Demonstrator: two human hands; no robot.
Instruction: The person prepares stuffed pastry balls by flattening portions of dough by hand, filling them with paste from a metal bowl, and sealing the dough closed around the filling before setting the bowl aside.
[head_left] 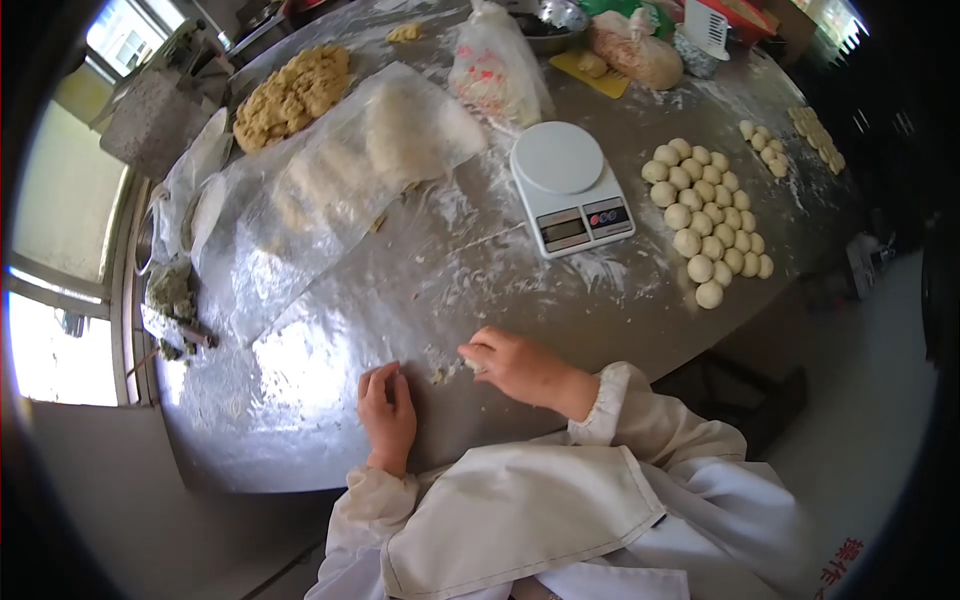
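My right hand (520, 370) is curled low over the steel table, its fingers closed on a small piece of dough (476, 366) that shows pale at the fingertips. To its left, my left hand (388, 415) rests near the table's front edge with bent fingers; whatever may be under them is hidden. Crumbs and flour (438, 372) lie between the two hands. Ahead of the right hand stands a white kitchen scale (560, 160) with nothing on its round plate. Rows of round dough balls (705, 215) sit to the right of the scale.
A plastic sheet (350, 170) covers pale dough at the left. Behind it lies a big yellowish dough mass (290, 95). A plastic bag (495, 70), a yellow scraper (590, 75) and a metal bowl (562, 16) are at the back. More dough pieces (765, 148) lie far right.
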